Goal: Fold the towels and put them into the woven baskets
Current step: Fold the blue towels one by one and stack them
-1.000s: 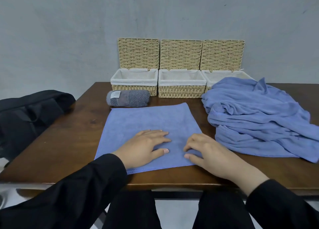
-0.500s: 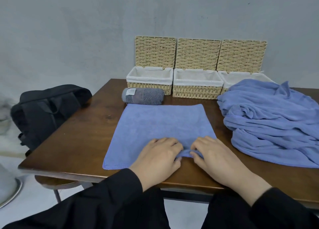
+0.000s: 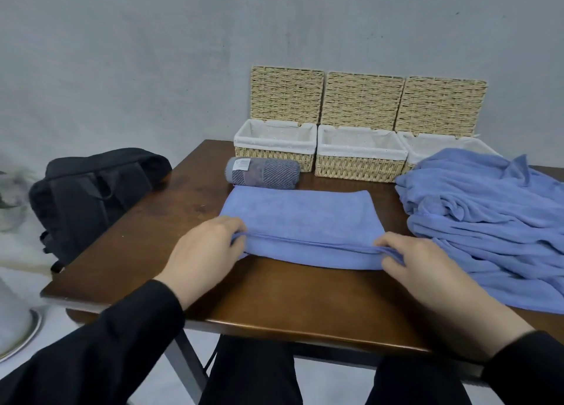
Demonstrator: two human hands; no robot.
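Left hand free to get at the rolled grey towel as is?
Probably not yet: the left hand is pinching the blue towel. The path to the rolled grey towel looks unobstructed once it lets go.

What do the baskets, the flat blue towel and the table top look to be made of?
Baskets: woven straw-like fibre, tan plaited strands, with white cloth liners.
Flat blue towel: soft matte fabric, probably microfibre or terry; it creases where the left hand and right hand pinch it.
Table top: dark brown wood or veneer, glossy edge.

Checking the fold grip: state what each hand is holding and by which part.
Both hold the blue towel by its folded near edge: the left hand pinches the left end, the right hand the right end.
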